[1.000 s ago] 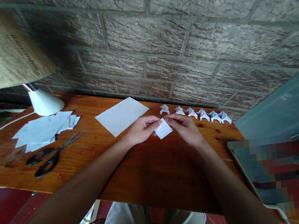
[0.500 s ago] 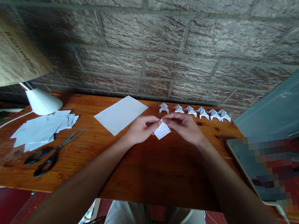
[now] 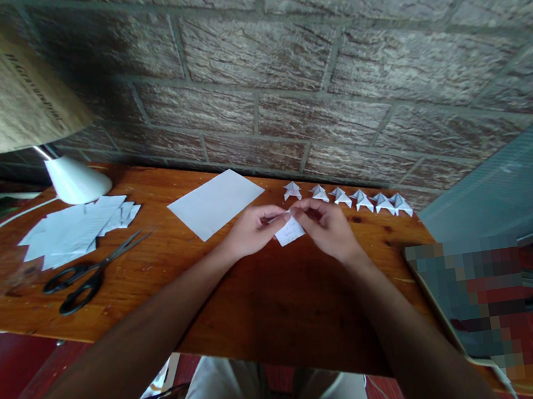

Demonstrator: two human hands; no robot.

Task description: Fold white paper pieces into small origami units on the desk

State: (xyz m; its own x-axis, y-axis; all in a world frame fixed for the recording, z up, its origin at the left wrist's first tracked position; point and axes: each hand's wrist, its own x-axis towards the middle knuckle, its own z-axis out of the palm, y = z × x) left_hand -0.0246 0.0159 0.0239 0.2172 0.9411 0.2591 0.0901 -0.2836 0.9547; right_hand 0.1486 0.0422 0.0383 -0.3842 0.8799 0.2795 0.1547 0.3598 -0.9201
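Between my two hands, over the middle of the wooden table, is a small folded piece of white paper [image 3: 290, 231] with faint marks on it. My left hand [image 3: 257, 230] pinches its upper left side between thumb and fingers. On its upper right edge, my right hand [image 3: 326, 225] is closed with thumb and forefinger. The fingertips nearly meet at the top and hide that part of the paper. Behind my hands, several folded paper figures [image 3: 341, 197] stand in a row near the wall. A larger white sheet [image 3: 218, 202] lies flat behind my left hand.
Black-handled scissors [image 3: 90, 275] lie on the left of the table [image 3: 261, 305], below a pile of cut paper [image 3: 72, 231]. A lamp [image 3: 74, 179] with a printed shade stands behind the pile. A blurred-out flat device [image 3: 471, 303] sits at the right edge.
My right hand has shifted slightly along the folded paper, and its fingers cover a bit more of the right side. My left hand keeps its place.
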